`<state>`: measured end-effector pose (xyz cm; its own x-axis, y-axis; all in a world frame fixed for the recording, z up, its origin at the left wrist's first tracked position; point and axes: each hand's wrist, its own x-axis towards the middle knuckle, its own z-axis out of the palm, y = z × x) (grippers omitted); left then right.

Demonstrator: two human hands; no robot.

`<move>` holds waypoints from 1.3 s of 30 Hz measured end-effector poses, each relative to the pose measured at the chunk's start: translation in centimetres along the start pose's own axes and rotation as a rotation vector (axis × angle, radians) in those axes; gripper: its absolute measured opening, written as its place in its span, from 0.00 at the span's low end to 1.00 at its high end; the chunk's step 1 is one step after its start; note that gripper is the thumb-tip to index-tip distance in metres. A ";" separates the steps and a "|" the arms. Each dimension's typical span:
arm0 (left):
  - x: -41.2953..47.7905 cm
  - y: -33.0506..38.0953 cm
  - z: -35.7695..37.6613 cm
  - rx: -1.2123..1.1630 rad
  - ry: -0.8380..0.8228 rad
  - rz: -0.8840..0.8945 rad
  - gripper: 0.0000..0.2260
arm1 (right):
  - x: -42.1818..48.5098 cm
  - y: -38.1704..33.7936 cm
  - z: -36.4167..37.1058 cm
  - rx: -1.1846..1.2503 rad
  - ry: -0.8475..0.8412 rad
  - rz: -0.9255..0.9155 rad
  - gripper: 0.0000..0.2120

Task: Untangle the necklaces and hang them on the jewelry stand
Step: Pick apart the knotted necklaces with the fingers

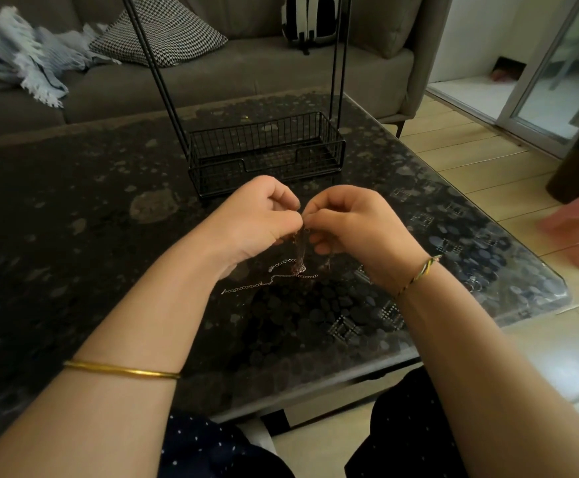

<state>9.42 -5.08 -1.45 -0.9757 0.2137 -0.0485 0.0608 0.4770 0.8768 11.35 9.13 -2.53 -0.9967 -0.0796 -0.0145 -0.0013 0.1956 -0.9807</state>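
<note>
Left hand [257, 219]: fingers curled, pinching the necklaces [298, 257] at the top of the tangle. A gold bangle [122, 370] sits on that forearm. The chains hang from the two hands, fingertips nearly touching; their loose ends trail on the dark speckled tabletop [74, 201] below. Jewelry stand [267, 150]: black wire basket base with upright rods, standing on the tabletop just behind the hands, nothing hung on it. Right hand [353, 225]: fingers curled, pinching the same tangle; a woven bracelet [419, 274] is on its wrist.
</note>
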 end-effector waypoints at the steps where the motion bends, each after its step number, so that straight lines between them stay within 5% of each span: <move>1: 0.0 0.0 0.0 0.008 -0.006 0.011 0.09 | 0.0 0.0 0.1 0.065 -0.012 0.041 0.07; 10: -0.2 0.4 0.0 -0.100 -0.047 -0.024 0.08 | -0.1 -0.4 0.6 0.539 -0.066 0.259 0.08; 17: -0.6 0.3 -0.6 -0.294 -0.066 -0.175 0.06 | 0.0 -0.1 0.8 0.294 0.035 0.082 0.08; 28: -0.2 0.0 0.0 -0.023 -0.054 -0.098 0.07 | 0.2 0.1 1.1 -0.018 0.112 -0.030 0.07; 39: -0.1 0.5 0.7 0.059 0.106 0.098 0.08 | 0.5 -0.5 1.0 0.355 0.042 0.155 0.05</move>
<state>9.74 -4.24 -1.35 -0.9810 0.1719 0.0900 0.1666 0.5084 0.8448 10.92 7.96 -2.25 -0.9854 -0.0340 -0.1671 0.1703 -0.1488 -0.9741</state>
